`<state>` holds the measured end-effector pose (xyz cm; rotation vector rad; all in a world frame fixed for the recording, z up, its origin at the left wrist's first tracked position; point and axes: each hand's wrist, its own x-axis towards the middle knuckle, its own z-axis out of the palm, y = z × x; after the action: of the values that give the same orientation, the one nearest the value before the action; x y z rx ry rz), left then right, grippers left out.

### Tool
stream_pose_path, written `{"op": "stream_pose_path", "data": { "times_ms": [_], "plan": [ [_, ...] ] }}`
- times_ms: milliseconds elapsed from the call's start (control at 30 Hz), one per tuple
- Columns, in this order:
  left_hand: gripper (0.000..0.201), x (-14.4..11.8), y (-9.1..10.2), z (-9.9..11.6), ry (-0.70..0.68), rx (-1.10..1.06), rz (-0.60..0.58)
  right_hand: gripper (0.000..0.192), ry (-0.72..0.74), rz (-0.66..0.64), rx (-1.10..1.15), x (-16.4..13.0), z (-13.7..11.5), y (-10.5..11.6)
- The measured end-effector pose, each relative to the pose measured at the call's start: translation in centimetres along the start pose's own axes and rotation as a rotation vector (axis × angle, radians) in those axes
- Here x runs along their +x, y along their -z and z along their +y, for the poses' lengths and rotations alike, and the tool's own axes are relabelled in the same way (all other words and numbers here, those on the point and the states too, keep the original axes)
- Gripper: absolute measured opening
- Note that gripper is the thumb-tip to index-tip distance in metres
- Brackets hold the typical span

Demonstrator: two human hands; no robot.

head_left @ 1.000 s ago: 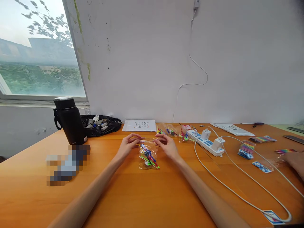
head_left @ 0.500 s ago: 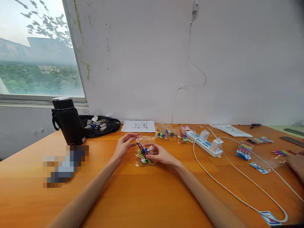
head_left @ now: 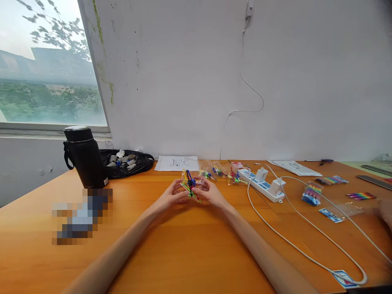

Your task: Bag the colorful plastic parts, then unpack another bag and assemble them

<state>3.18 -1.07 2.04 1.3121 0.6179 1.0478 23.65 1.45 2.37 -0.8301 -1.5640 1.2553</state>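
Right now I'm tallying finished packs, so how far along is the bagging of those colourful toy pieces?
Done, apparently: a few small filled bags lie in a row near the power strip. In hand: the left hand and right hand hold one clear bag of colourful pieces between them above the table; whether it is sealed cannot be told. Left: no loose pieces show nearby, so the remainder is unclear.

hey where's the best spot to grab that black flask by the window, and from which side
Probably the black flask is best taken around its straight body below the lid, coming from the right front. It stands upright, and that side faces open table. A black bag sits close behind to its right, and the flask's strap loop hangs on its left.
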Motion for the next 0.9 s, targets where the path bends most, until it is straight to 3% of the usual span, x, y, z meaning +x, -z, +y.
{"op": "stream_pose_path", "data": {
  "times_ms": [100,267,533,667,900],
  "plan": [
    [0.052,-0.2,-0.5,-0.2,0.016,-0.027,-0.023,0.061,0.004,-0.036,-0.006,-0.3,-0.2,-0.4],
    [0.058,0.0,0.2,-0.8,0.008,-0.029,0.038,0.059,0.02,-0.059,-0.053,-0.7,-0.7,-0.9],
    [0.051,1.1,2.2,-0.2,-0.039,-0.033,0.209,0.052,0.088,0.081,-0.086,0.3,0.4,0.3],
    [0.047,1.2,4.6,1.4,-0.122,-0.038,0.326,0.047,0.002,0.104,-0.029,0.4,0.7,0.6],
    [0.042,0.4,11.1,2.9,-0.2,0.121,0.624,0.046,-0.046,0.045,-0.024,0.3,0.8,0.3]
  ]
}}
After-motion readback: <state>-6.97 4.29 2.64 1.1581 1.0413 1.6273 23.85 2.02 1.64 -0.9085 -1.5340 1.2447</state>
